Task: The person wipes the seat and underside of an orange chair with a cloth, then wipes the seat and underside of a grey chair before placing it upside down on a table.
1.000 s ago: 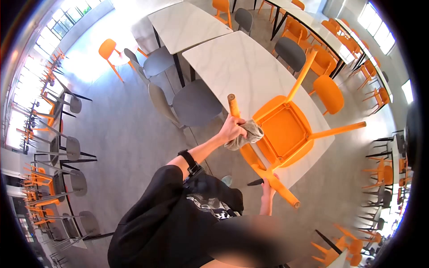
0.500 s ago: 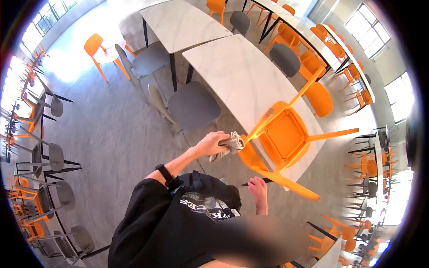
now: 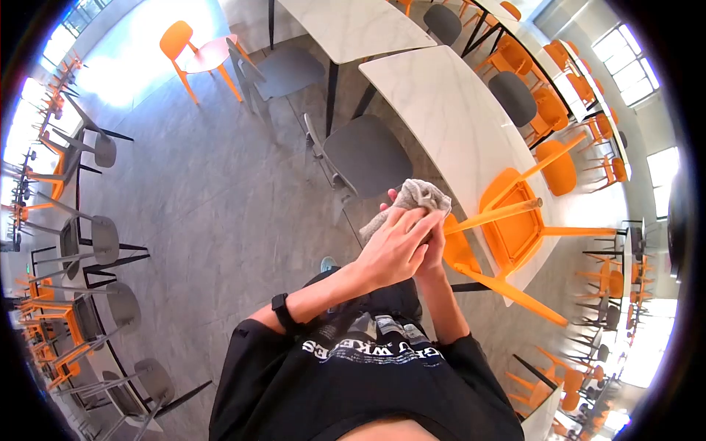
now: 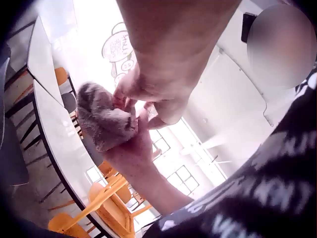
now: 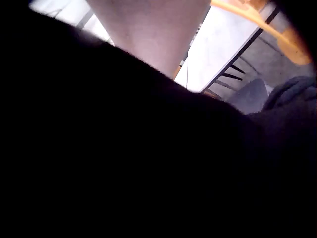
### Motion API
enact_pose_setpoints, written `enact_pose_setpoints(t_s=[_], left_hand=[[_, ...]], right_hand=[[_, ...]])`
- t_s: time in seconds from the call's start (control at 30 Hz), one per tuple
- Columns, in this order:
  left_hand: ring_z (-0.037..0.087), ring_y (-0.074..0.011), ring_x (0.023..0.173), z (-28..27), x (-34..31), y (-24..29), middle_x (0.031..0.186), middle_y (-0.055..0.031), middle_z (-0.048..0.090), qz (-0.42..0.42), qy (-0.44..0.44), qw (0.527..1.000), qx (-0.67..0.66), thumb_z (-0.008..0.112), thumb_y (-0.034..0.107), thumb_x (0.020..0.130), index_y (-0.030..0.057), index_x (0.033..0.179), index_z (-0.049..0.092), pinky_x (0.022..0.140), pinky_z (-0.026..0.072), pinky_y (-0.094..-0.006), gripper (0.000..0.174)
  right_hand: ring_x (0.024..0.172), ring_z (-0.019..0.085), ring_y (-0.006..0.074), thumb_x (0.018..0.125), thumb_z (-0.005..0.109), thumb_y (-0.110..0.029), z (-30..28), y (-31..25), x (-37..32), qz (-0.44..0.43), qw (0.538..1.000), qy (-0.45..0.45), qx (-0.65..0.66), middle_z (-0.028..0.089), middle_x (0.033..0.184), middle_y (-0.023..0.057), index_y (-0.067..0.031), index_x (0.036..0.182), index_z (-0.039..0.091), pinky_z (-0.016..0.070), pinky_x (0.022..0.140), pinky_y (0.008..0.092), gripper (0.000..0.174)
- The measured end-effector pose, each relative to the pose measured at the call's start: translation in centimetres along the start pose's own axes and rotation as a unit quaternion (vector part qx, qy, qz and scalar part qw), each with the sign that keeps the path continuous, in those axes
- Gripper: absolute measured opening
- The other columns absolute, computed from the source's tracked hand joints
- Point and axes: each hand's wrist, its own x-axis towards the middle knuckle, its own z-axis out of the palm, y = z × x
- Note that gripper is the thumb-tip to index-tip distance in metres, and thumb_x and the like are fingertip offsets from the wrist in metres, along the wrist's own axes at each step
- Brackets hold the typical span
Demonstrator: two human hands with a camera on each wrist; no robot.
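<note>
Both hands meet at a crumpled grey-beige cloth (image 3: 423, 197) in front of the body. The left hand (image 3: 393, 248) lies over its near side with bent fingers, while the right hand (image 3: 435, 248) grips it from beneath and the right. In the left wrist view the cloth (image 4: 101, 119) is bunched between the left hand (image 4: 158, 91) and the right hand (image 4: 136, 146). An orange chair (image 3: 511, 228) rests upside down on the marble-look table (image 3: 448, 110), legs sticking out, just right of the hands. The right wrist view is mostly dark and shows neither hand's fingers.
Grey chairs (image 3: 368, 156) stand along the table's left side, with an orange chair (image 3: 176, 40) farther back. A second table (image 3: 353, 29) adjoins at the back. More chairs and tables line both sides of the room.
The right hand has let go of the upturned chair and taken hold of the cloth. The left hand has moved the cloth away from a chair leg, and the hands have come together.
</note>
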Motion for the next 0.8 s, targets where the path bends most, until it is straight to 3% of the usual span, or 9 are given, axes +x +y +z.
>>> enact_pose_setpoints(t_s=[0.1, 0.2, 0.33, 0.47, 0.5, 0.6, 0.63, 0.73, 0.8], left_hand=[[0.050, -0.0343, 0.117, -1.3, 1.3, -1.1, 0.127, -0.0172, 0.054, 0.030, 0.020, 0.996, -0.087, 0.055, 0.002, 0.083, 0.0042, 0.125, 0.050, 0.098, 0.0408, -0.0436, 0.042], [0.050, -0.0343, 0.115, -2.3, 4.0, -2.3, 0.122, -0.0153, 0.058, 0.000, -0.001, 1.000, -0.029, 0.057, 0.003, 0.083, 0.0048, 0.123, 0.052, 0.098, 0.0407, -0.0434, 0.041], [0.050, -0.0345, 0.115, -1.9, 7.5, -6.3, 0.120, -0.0144, 0.058, -0.050, -0.146, 0.988, -0.024, 0.050, 0.011, 0.093, 0.0063, 0.128, 0.052, 0.098, 0.0403, -0.0424, 0.035], [0.054, -0.0232, 0.113, -2.3, 11.3, -12.3, 0.119, -0.0149, 0.060, -0.254, -0.098, 0.910, -0.312, 0.041, 0.022, 0.101, 0.0083, 0.137, 0.046, 0.098, 0.0415, -0.0364, 0.039], [0.055, -0.0183, 0.110, -2.6, 11.8, -14.5, 0.119, -0.0141, 0.061, -0.291, -0.043, 0.878, -0.377, 0.039, 0.024, 0.103, 0.0079, 0.137, 0.046, 0.096, 0.0430, -0.0337, 0.039], [0.056, -0.0166, 0.107, -4.6, 12.9, -22.0, 0.116, -0.0109, 0.063, -0.376, 0.047, 0.911, -0.161, 0.042, 0.020, 0.100, 0.0069, 0.130, 0.051, 0.088, 0.0459, -0.0313, 0.034], [0.058, -0.0115, 0.090, -5.0, 13.5, -23.9, 0.100, -0.0063, 0.066, -0.449, 0.105, 0.879, -0.124, 0.048, 0.017, 0.097, 0.0063, 0.125, 0.055, 0.080, 0.0451, -0.0239, 0.030], [0.056, -0.0192, 0.108, -6.2, 13.3, -30.9, 0.119, -0.0109, 0.061, -0.587, 0.132, 0.798, -0.026, 0.048, 0.031, 0.097, 0.0072, 0.134, 0.048, 0.093, 0.0424, -0.0300, 0.044], [0.050, -0.0235, 0.123, -6.1, 11.8, -35.6, 0.133, -0.0136, 0.054, -0.614, 0.142, 0.776, 0.038, 0.046, 0.039, 0.097, 0.0089, 0.141, 0.041, 0.102, 0.0381, -0.0337, 0.054]], right_hand=[[0.132, 0.041, 0.0281, 0.092, 0.043, -0.063, 0.4, -0.5, 1.0, 0.013, 0.994, -0.046, 0.096, 0.042, 0.144, 0.0134, -0.0090, 0.144, 0.033, 0.0351, 0.109, 0.0444, 0.076], [0.132, 0.041, 0.0278, 0.084, 0.047, -0.071, -2.6, 0.5, 1.8, 0.038, 0.997, 0.043, 0.060, 0.041, 0.144, 0.0133, -0.0109, 0.145, 0.033, 0.0361, 0.109, 0.0450, 0.087], [0.127, 0.048, 0.0293, 0.080, 0.051, -0.073, -7.3, 0.9, 3.3, 0.130, 0.987, 0.080, 0.054, 0.046, 0.140, 0.0125, -0.0153, 0.144, 0.034, 0.0412, 0.104, 0.0464, 0.088], [0.117, 0.056, 0.0287, 0.083, 0.062, -0.058, -10.6, 0.3, 8.4, 0.189, 0.976, 0.096, 0.046, 0.055, 0.129, 0.0147, -0.0066, 0.138, 0.041, 0.0459, 0.099, 0.0478, 0.078], [0.108, 0.061, 0.0269, 0.083, 0.070, -0.039, -8.7, -1.4, 10.9, 0.219, 0.964, 0.081, 0.130, 0.060, 0.118, 0.0152, -0.0016, 0.130, 0.047, 0.0499, 0.094, 0.0451, 0.064], [0.102, 0.063, 0.0251, 0.082, 0.073, -0.023, -13.1, -0.7, 15.5, 0.170, 0.949, 0.264, 0.005, 0.061, 0.111, 0.0144, -0.0005, 0.124, 0.050, 0.0523, 0.090, 0.0421, 0.053], [0.098, 0.063, 0.0223, 0.078, 0.073, -0.009, -13.5, -1.9, 17.1, 0.131, 0.942, 0.310, -0.017, 0.062, 0.106, 0.0107, -0.0013, 0.121, 0.050, 0.0539, 0.086, 0.0383, 0.049], [0.097, 0.063, 0.0205, 0.078, 0.073, -0.008, -17.2, -4.0, 19.8, 0.061, 0.934, 0.345, -0.069, 0.061, 0.107, 0.0096, -0.0013, 0.122, 0.050, 0.0537, 0.085, 0.0368, 0.050], [0.096, 0.063, 0.0189, 0.078, 0.073, -0.009, -19.0, -5.0, 20.3, 0.132, 0.922, 0.364, -0.018, 0.061, 0.108, 0.0088, -0.0012, 0.123, 0.050, 0.0526, 0.084, 0.0349, 0.052]])
